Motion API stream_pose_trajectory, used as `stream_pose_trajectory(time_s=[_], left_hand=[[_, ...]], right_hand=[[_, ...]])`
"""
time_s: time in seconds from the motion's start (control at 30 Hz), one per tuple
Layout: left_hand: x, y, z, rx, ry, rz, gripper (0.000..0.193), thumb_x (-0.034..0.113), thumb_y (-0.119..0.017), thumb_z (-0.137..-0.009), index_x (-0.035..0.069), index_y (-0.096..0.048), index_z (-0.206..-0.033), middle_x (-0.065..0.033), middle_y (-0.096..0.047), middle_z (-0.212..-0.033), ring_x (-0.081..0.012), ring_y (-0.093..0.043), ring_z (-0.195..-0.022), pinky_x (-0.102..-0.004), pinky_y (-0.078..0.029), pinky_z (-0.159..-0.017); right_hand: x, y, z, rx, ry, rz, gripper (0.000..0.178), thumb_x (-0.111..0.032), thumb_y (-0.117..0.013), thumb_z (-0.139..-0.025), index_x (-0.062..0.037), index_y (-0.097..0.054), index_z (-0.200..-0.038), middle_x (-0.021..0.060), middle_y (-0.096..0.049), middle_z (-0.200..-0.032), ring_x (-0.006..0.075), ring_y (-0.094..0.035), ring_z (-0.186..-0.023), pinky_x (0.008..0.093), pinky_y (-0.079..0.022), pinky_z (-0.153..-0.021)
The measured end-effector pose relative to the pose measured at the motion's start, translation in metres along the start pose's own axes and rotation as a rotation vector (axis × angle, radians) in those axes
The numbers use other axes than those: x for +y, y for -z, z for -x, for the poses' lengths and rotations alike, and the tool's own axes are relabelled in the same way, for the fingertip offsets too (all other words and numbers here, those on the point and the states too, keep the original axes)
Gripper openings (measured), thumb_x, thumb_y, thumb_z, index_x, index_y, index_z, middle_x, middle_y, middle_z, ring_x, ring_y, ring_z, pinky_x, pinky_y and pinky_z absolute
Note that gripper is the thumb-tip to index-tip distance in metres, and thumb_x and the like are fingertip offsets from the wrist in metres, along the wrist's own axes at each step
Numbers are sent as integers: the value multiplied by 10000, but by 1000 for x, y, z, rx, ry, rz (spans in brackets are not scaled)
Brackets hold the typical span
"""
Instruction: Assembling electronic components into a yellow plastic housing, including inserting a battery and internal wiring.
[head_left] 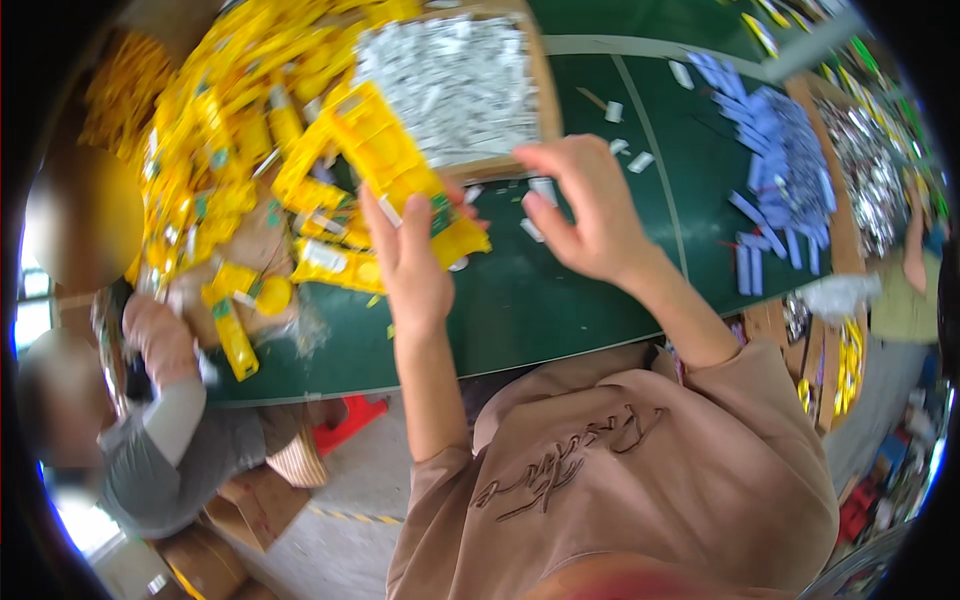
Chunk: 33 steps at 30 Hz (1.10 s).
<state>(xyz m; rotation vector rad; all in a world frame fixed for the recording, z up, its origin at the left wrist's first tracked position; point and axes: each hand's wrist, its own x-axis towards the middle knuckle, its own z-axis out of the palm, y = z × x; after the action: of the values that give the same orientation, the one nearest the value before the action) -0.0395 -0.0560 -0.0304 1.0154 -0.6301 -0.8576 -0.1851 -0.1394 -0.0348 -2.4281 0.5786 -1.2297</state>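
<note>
My left hand (pixel 418 278) grips a long yellow plastic housing (pixel 385 145) with recessed sections, tilted above the green table. A small white piece and a green patch show on the housing near my fingers. To its right, my right hand (pixel 590 205) is raised with thumb and forefinger apart and nothing visible between them. Just beyond both hands stands a cardboard box (pixel 549 95) filled with small white pieces (pixel 450 85). More yellow housings (pixel 335 265) lie on the table beside my left hand.
A large heap of yellow housings (pixel 215 130) covers the left side of the green table (pixel 520 305). Blue-violet strips (pixel 785 165) are piled at the right, near silvery parts (pixel 865 180) in a box. A co-worker's arm (pixel 165 340) reaches in at the left. Loose white pieces (pixel 640 162) lie scattered.
</note>
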Motion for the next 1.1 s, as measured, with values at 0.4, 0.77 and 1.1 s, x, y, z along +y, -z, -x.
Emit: stream_pose_trajectory(time_s=[0.4, 0.77, 1.1], left_hand=[[-18, -30, 19, -233, 121, -107, 356, 121, -375, -854, 53, -285, -1192, -124, -513, -834, -170, -521, -668, -319, -497, -569], [-13, -26, 31, -207, 126, -62, 361, 79, -388, -860, 55, -274, -1202, -108, -524, -833, -164, -539, -681, -298, -488, -586], [6, -16, 40, -329, 78, 40, 410, 77, -378, -866, 53, -204, -1236, -116, -508, -878, -155, -528, -737, -287, -491, -626]], right_hand=[[201, 178, 64, -294, -188, 1216, 103, -141, -559, -719, -65, -609, -767, 86, -574, -802, 243, -562, -801, 339, -398, -695], [226, 159, 43, -441, 93, 1345, 101, -106, -529, -683, -62, -617, -708, 71, -553, -892, 195, -499, -919, 319, -374, -745], [161, 137, 3, -506, 133, 1164, 141, -163, -560, -757, -28, -597, -776, 79, -536, -925, 204, -478, -962, 345, -340, -828]])
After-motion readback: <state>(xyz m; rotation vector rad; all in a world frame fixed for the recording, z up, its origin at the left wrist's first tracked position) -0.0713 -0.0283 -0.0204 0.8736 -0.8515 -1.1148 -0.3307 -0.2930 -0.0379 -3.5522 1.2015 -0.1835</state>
